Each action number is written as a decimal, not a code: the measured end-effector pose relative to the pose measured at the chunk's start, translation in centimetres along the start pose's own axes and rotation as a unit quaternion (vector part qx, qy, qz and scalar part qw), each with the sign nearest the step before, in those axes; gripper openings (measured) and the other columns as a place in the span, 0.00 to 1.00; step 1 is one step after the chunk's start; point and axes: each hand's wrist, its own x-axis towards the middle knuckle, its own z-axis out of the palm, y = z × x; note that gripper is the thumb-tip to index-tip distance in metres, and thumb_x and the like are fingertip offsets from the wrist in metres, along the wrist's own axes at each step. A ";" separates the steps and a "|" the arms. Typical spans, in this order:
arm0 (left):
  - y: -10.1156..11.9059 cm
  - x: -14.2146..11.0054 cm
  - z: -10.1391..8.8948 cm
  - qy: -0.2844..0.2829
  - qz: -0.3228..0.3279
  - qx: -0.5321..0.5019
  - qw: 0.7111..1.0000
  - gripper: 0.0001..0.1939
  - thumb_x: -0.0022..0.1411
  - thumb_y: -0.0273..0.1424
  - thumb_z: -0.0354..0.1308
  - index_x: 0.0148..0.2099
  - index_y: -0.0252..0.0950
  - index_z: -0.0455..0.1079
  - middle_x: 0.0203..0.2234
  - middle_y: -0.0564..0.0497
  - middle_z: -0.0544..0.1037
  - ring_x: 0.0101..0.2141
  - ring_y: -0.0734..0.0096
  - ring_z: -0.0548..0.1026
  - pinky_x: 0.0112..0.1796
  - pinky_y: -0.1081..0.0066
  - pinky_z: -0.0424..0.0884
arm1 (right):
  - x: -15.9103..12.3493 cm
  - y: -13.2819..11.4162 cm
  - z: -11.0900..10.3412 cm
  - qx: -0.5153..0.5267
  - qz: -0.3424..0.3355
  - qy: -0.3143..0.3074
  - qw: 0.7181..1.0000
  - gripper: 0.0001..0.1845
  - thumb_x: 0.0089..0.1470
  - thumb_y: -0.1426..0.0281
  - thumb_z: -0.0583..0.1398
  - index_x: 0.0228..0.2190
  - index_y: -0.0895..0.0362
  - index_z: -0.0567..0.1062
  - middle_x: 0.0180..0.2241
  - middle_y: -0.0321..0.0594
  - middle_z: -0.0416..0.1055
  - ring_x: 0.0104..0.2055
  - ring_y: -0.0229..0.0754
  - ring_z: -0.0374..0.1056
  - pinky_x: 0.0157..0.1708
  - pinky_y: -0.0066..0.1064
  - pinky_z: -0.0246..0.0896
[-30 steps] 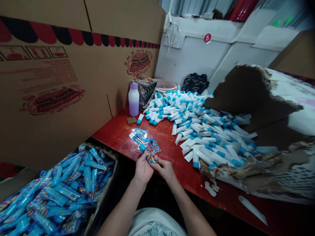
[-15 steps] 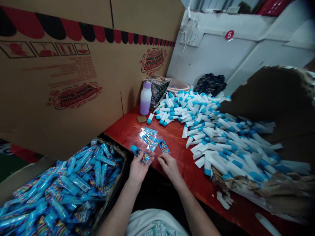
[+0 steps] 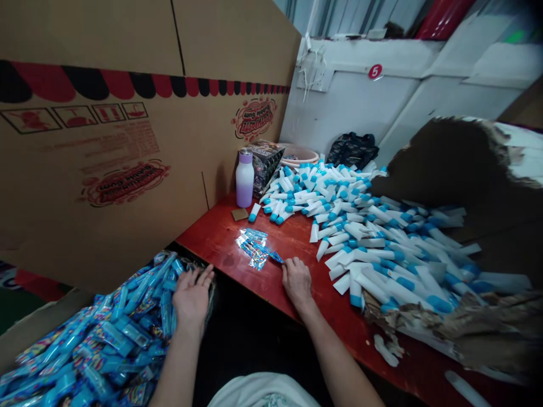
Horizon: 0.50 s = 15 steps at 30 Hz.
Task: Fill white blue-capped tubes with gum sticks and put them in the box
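Observation:
My left hand (image 3: pixel 192 297) lies open, fingers spread, on the blue wrapped tubes (image 3: pixel 102 333) heaped in a box at the lower left. My right hand (image 3: pixel 297 278) rests on the red table (image 3: pixel 220 232), its fingertips on a small colourful wrapper (image 3: pixel 276 258); whether it grips it I cannot tell. Just beyond lies a small stack of shiny wrappers (image 3: pixel 253 246). A large heap of white tubes with blue caps (image 3: pixel 365 232) covers the table to the right.
A tall printed cardboard wall (image 3: pixel 127 130) stands at the left. A lilac bottle (image 3: pixel 245 178), a dark printed carton (image 3: pixel 267 158) and a pink bowl (image 3: pixel 302 154) stand at the table's far end. Torn brown cardboard (image 3: pixel 458 169) lies on the right.
My left hand carried the wrapped tube from the table edge down to the box at the left and let it go. My right hand moved forward onto a wrapper.

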 end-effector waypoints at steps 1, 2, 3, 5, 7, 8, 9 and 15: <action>-0.9 -1.3 0.3 -0.017 -0.005 0.016 1.000 0.10 0.53 0.26 0.55 0.40 0.37 0.66 0.38 0.47 0.73 0.36 0.62 0.77 0.36 0.64 0.73 | -0.2 0.1 -0.2 0.014 -0.003 0.013 1.000 0.08 0.60 0.71 0.55 0.31 0.56 0.73 0.31 0.41 0.68 0.35 0.43 0.61 0.36 0.32 0.48; -2.1 -2.6 0.7 -0.054 -0.021 0.040 0.997 0.13 0.52 0.26 0.57 0.42 0.37 0.66 0.37 0.47 0.74 0.35 0.62 0.77 0.34 0.65 0.72 | -0.4 0.1 -0.5 0.027 -0.011 0.026 0.999 0.08 0.60 0.71 0.55 0.31 0.56 0.73 0.31 0.41 0.68 0.35 0.43 0.61 0.36 0.32 0.48; -3.4 -3.9 1.3 -0.109 -0.061 0.069 0.990 0.15 0.52 0.27 0.58 0.44 0.37 0.67 0.38 0.46 0.74 0.35 0.62 0.77 0.33 0.65 0.72 | -0.6 0.0 -0.9 0.038 -0.024 0.039 0.998 0.08 0.60 0.71 0.54 0.32 0.56 0.73 0.31 0.41 0.68 0.35 0.43 0.61 0.37 0.33 0.48; -6.2 -6.0 2.7 -0.202 -0.156 0.113 0.960 0.16 0.54 0.33 0.60 0.46 0.36 0.67 0.39 0.44 0.75 0.34 0.62 0.76 0.31 0.67 0.72 | -1.3 -0.2 -1.9 0.053 -0.056 0.058 0.995 0.09 0.61 0.70 0.54 0.33 0.56 0.74 0.31 0.41 0.68 0.36 0.43 0.61 0.37 0.33 0.48; -8.6 -7.2 4.4 -0.251 -0.211 0.136 0.935 0.17 0.55 0.39 0.60 0.43 0.35 0.68 0.34 0.45 0.76 0.31 0.64 0.75 0.26 0.69 0.69 | -2.1 -0.4 -3.0 0.068 -0.081 0.065 0.992 0.09 0.60 0.71 0.53 0.34 0.56 0.74 0.32 0.42 0.69 0.37 0.44 0.61 0.37 0.34 0.49; -9.7 -7.4 5.1 -0.263 -0.219 0.145 0.928 0.16 0.54 0.40 0.61 0.40 0.34 0.69 0.31 0.47 0.76 0.28 0.66 0.75 0.25 0.71 0.68 | -2.5 -0.4 -3.5 0.080 -0.090 0.065 0.991 0.09 0.60 0.71 0.53 0.35 0.56 0.74 0.33 0.43 0.69 0.38 0.44 0.61 0.37 0.34 0.50; -10.5 -7.4 5.8 -0.268 -0.216 0.150 0.927 0.15 0.52 0.40 0.62 0.36 0.33 0.69 0.27 0.49 0.75 0.26 0.68 0.74 0.24 0.72 0.67 | -2.8 -0.3 -3.9 0.099 -0.092 0.064 0.989 0.09 0.59 0.71 0.53 0.36 0.56 0.74 0.34 0.43 0.69 0.38 0.45 0.62 0.38 0.35 0.51; -13.1 -7.6 7.8 -0.263 -0.162 0.107 0.945 0.11 0.46 0.32 0.67 0.29 0.32 0.69 0.22 0.54 0.73 0.23 0.76 0.70 0.27 0.75 0.66 | -3.7 2.2 -4.2 0.339 0.042 0.082 0.936 0.22 0.55 0.64 0.56 0.50 0.59 0.68 0.45 0.49 0.67 0.45 0.46 0.64 0.43 0.37 0.60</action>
